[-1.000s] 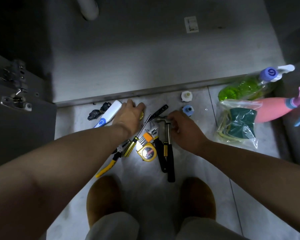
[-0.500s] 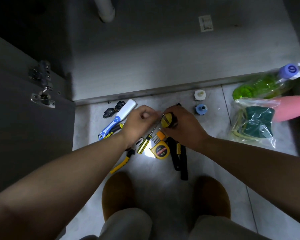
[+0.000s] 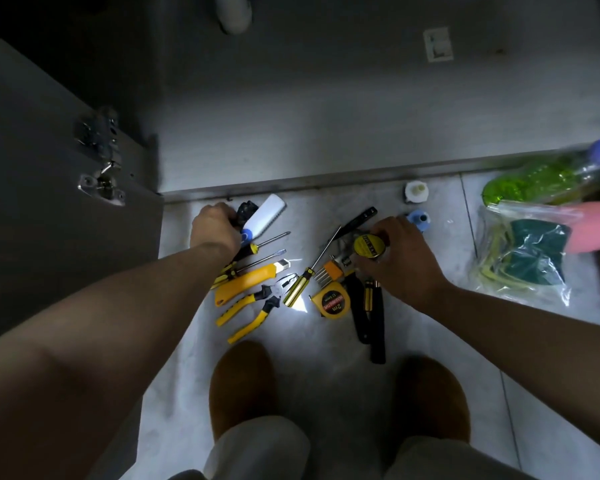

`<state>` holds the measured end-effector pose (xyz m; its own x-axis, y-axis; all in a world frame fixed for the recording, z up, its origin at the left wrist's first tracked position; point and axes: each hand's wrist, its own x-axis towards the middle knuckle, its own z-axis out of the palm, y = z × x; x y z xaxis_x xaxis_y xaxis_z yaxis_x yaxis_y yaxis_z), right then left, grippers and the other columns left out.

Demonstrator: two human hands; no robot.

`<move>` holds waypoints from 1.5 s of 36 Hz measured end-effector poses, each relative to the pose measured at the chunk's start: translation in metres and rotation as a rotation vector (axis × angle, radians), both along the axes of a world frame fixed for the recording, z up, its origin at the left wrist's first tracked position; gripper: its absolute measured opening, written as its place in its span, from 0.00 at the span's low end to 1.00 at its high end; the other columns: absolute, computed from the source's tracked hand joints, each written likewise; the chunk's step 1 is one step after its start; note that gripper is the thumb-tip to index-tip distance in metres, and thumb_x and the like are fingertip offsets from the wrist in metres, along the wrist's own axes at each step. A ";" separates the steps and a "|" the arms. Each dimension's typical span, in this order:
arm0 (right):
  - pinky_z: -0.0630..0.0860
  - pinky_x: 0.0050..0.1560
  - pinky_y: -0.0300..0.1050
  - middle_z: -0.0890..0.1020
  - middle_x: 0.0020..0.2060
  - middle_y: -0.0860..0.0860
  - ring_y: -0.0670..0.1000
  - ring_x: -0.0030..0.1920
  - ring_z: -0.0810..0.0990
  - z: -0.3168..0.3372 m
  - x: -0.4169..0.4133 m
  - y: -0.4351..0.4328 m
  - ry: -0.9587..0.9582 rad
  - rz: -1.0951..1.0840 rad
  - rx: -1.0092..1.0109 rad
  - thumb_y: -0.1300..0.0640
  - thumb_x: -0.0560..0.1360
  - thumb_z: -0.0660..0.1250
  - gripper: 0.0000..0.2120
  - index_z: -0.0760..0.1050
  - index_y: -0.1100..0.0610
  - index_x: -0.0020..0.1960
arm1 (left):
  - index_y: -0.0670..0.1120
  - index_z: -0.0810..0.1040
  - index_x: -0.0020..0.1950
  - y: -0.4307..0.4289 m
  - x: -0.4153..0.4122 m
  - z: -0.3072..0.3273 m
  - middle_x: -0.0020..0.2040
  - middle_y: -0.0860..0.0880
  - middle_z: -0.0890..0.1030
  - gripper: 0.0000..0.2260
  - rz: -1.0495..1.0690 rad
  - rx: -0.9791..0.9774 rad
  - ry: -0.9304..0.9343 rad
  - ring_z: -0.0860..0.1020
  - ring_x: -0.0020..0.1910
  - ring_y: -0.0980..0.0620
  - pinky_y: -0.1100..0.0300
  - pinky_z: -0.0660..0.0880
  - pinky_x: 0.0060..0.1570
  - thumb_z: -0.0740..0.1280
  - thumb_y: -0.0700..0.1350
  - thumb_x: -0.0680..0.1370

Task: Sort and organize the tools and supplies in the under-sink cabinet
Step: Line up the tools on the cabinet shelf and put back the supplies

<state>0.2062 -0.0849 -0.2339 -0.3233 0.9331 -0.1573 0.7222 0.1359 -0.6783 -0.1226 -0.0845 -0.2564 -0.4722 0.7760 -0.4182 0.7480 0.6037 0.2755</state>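
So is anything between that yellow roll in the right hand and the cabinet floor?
Nothing visible blocks it. The right hand holds the yellow roll just short of the cabinet floor; only the front lip lies between.

Glossy tiled floor (image 3: 326,375), crinkly clear plastic bag (image 3: 499,271), matt metal screwdriver shafts (image 3: 274,239)
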 end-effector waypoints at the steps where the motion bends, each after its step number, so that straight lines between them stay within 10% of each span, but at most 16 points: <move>1: 0.68 0.44 0.34 0.72 0.49 0.46 0.47 0.50 0.71 0.000 0.001 0.000 -0.028 0.006 0.010 0.51 0.69 0.78 0.19 0.72 0.51 0.54 | 0.44 0.84 0.58 -0.001 -0.001 0.000 0.59 0.39 0.81 0.12 0.021 -0.003 -0.002 0.79 0.59 0.38 0.52 0.76 0.58 0.72 0.39 0.75; 6: 0.72 0.49 0.46 0.75 0.50 0.50 0.50 0.53 0.72 0.007 0.006 -0.002 -0.055 0.002 -0.033 0.45 0.72 0.73 0.19 0.75 0.54 0.57 | 0.40 0.74 0.55 -0.016 0.011 0.015 0.54 0.37 0.80 0.12 0.008 0.077 0.064 0.77 0.56 0.34 0.42 0.77 0.53 0.71 0.42 0.76; 11: 0.77 0.56 0.54 0.78 0.53 0.54 0.55 0.56 0.76 0.029 0.022 -0.008 -0.032 -0.022 -0.061 0.52 0.76 0.71 0.16 0.76 0.57 0.61 | 0.49 0.67 0.54 -0.031 0.043 0.054 0.45 0.43 0.80 0.12 -0.466 0.255 0.212 0.77 0.47 0.38 0.50 0.67 0.46 0.66 0.43 0.74; 17: 0.74 0.54 0.52 0.74 0.52 0.56 0.57 0.54 0.75 0.064 0.067 -0.036 -0.097 -0.116 0.016 0.56 0.74 0.73 0.17 0.75 0.60 0.60 | 0.50 0.72 0.57 0.007 0.097 0.112 0.47 0.48 0.81 0.07 -0.816 0.117 -0.138 0.78 0.43 0.44 0.54 0.72 0.40 0.67 0.45 0.80; 27: 0.74 0.45 0.51 0.71 0.56 0.54 0.61 0.48 0.78 0.066 0.174 -0.112 -0.184 -0.796 -0.076 0.48 0.76 0.69 0.16 0.69 0.55 0.59 | 0.52 0.79 0.59 0.046 0.236 0.183 0.52 0.49 0.83 0.08 -1.143 -0.022 -0.244 0.81 0.50 0.49 0.55 0.77 0.52 0.70 0.50 0.80; 36: 0.68 0.50 0.47 0.68 0.62 0.57 0.63 0.53 0.77 0.020 0.231 -0.106 -0.225 -0.870 -0.301 0.54 0.78 0.65 0.16 0.70 0.54 0.64 | 0.46 0.79 0.57 0.013 0.301 0.146 0.45 0.45 0.84 0.05 -0.890 -0.148 -0.601 0.80 0.28 0.61 0.71 0.74 0.31 0.69 0.44 0.81; 41: 0.73 0.52 0.47 0.66 0.62 0.59 0.62 0.46 0.77 0.001 0.242 -0.086 -0.266 -0.858 -0.320 0.57 0.77 0.66 0.15 0.73 0.52 0.63 | 0.49 0.80 0.56 0.010 0.288 0.124 0.47 0.51 0.85 0.05 -0.836 -0.231 -0.592 0.84 0.35 0.58 0.67 0.78 0.41 0.69 0.44 0.81; 54: 0.66 0.70 0.49 0.63 0.73 0.61 0.64 0.69 0.70 -0.005 0.251 -0.056 -0.107 -0.991 -0.309 0.65 0.74 0.64 0.33 0.62 0.52 0.78 | 0.40 0.80 0.57 0.000 0.299 0.108 0.47 0.41 0.85 0.06 -0.512 -0.328 -0.822 0.86 0.40 0.52 0.66 0.82 0.40 0.69 0.36 0.80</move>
